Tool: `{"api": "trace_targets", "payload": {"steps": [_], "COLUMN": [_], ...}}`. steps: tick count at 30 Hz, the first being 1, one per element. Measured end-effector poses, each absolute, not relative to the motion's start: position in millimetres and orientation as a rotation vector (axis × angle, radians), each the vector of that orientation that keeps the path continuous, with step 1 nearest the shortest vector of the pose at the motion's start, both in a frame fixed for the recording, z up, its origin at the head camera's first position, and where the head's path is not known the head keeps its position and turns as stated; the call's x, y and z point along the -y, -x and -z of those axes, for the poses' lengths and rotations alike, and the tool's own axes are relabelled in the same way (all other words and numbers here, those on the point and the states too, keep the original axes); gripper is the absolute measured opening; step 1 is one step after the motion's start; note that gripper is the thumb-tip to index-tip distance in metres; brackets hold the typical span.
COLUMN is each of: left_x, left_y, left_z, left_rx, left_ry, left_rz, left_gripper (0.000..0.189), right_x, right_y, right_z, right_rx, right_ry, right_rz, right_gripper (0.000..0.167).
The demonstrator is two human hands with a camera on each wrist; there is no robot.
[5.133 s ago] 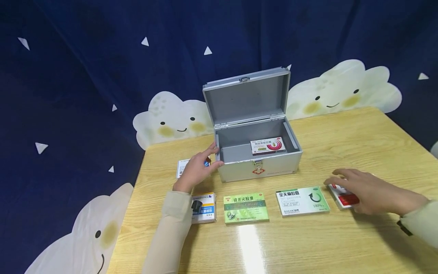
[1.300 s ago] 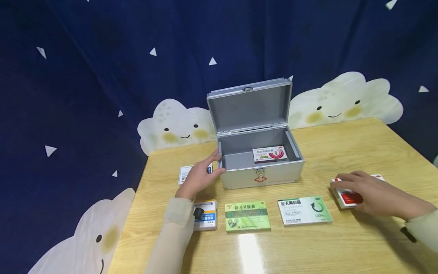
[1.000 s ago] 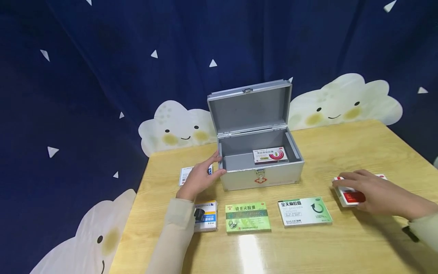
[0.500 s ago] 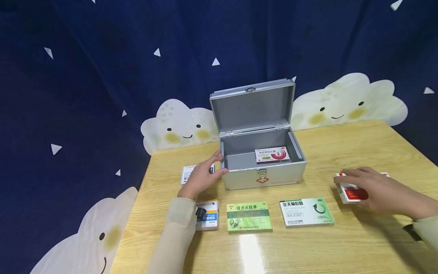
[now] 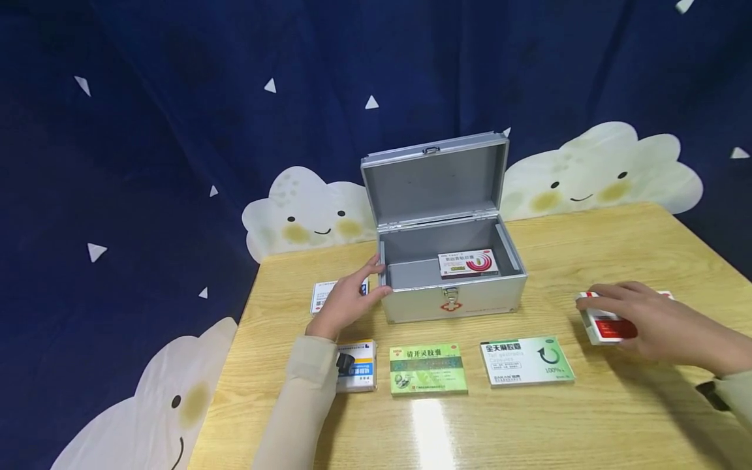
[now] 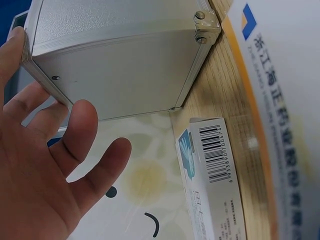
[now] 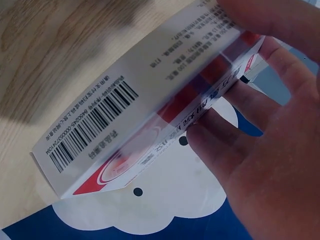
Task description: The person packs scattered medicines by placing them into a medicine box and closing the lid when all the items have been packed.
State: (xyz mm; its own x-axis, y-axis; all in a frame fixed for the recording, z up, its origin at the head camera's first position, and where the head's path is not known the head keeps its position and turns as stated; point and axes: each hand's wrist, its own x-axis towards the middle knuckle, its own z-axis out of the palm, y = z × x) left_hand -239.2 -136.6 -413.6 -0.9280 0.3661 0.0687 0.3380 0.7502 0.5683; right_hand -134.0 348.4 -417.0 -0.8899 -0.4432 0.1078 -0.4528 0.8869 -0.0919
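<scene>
A silver first-aid case (image 5: 458,301) stands with its lid up, a pink-and-white medicine box (image 5: 468,263) lying inside at the right. My left hand (image 5: 348,301) holds the case at its left rim. Thumb and foremost fingers meet the rim, while the other fingers (image 6: 107,167) hang loose beside the wall in the left wrist view. At the right, my right hand (image 5: 646,323) grips a red-and-white medicine box (image 5: 611,328) between thumb and fingers. That box (image 7: 145,95) is tilted and off the table in the right wrist view; the hand covers part of it.
In front of the case lie a green medicine box (image 5: 428,369), a white-and-green one (image 5: 527,361) and a blue-and-white one (image 5: 363,367), partly behind the left sleeve. Another white box (image 5: 322,295) lies left of the case. A dark curtain (image 5: 294,85) hangs behind the table (image 5: 617,228).
My right hand has taken hold of the red-and-white medicine box and raised it slightly from the table. The left hand stays at the case rim. The head view has shifted slightly.
</scene>
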Motion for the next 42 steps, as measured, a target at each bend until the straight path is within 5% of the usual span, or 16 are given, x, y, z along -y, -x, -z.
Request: {"api": "trace_targets", "payload": {"steps": [42], "left_x": [137], "left_y": [242], "left_z": [412], "left_rx": [-2.889], "left_ry": [-0.562], "left_rz": [-0.904], "left_gripper": [0.059], "right_x": [-341], "right_y": [129], "right_z": [385], "right_rx": [2.838], "right_ry": [-0.755], "right_rz": [-0.087], "right_gripper": [0.083]}}
